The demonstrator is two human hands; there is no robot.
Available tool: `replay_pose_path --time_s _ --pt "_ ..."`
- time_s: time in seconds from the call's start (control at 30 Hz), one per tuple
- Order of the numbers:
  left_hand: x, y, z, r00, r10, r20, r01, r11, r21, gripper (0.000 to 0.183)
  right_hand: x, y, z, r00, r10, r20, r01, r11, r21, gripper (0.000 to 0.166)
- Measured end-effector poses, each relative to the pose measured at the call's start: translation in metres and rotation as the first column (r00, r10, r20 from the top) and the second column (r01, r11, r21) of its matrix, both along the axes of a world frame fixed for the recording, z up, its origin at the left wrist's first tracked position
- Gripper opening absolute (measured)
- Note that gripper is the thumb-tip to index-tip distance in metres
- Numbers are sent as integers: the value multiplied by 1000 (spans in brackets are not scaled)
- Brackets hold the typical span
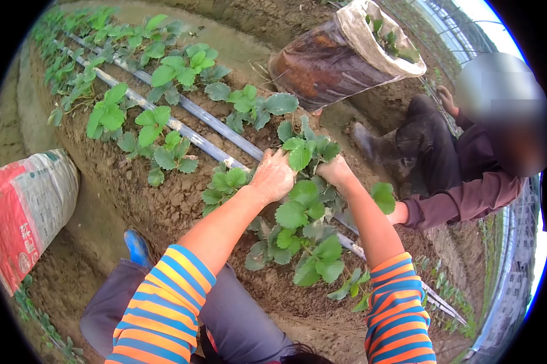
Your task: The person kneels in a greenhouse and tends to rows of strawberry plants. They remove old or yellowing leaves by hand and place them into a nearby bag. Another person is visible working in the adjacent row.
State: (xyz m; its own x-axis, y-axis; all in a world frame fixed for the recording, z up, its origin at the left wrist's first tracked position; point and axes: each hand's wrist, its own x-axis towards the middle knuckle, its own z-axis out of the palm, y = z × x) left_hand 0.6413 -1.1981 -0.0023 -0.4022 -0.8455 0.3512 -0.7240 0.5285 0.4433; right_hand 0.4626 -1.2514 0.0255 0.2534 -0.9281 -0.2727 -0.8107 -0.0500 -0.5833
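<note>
A strawberry plant with green toothed leaves grows on the soil bed between my two hands. My left hand reaches in from its left side, back of the hand upward and dusted with soil. Leaves cover part of its fingers. On the plant's right side my right hand is curled against the leaves and stems, its fingertips hidden from me. Closer to me, another leafy strawberry plant stands below my hands, under the gap between my forearms.
Two grey drip pipes run lengthwise along the bed among several strawberry plants. A large sack holding leaves leans beyond it. Left stands a red and white printed sack. A co-worker sits at right, one hand near the bed.
</note>
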Motion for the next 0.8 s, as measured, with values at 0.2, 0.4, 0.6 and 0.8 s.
replay_pose_path --time_s 0.2,0.4,0.6,0.8 --pt "-6 1 -10 999 -36 -41 38 997 73 33 17 -2 9 925 11 -380 -47 995 -84 32" --pt "-7 -13 -11 997 -56 -46 68 952 298 39 7 -19 17 991 55 122 -75 983 168 37" --pt "-8 -10 -25 991 -70 -111 90 978 188 47 -10 -67 -18 793 456 -403 -472 879 67 30" --pt "-9 -9 -18 983 -19 -182 66 965 254 62 38 -75 27 591 567 -574 -536 808 246 30"
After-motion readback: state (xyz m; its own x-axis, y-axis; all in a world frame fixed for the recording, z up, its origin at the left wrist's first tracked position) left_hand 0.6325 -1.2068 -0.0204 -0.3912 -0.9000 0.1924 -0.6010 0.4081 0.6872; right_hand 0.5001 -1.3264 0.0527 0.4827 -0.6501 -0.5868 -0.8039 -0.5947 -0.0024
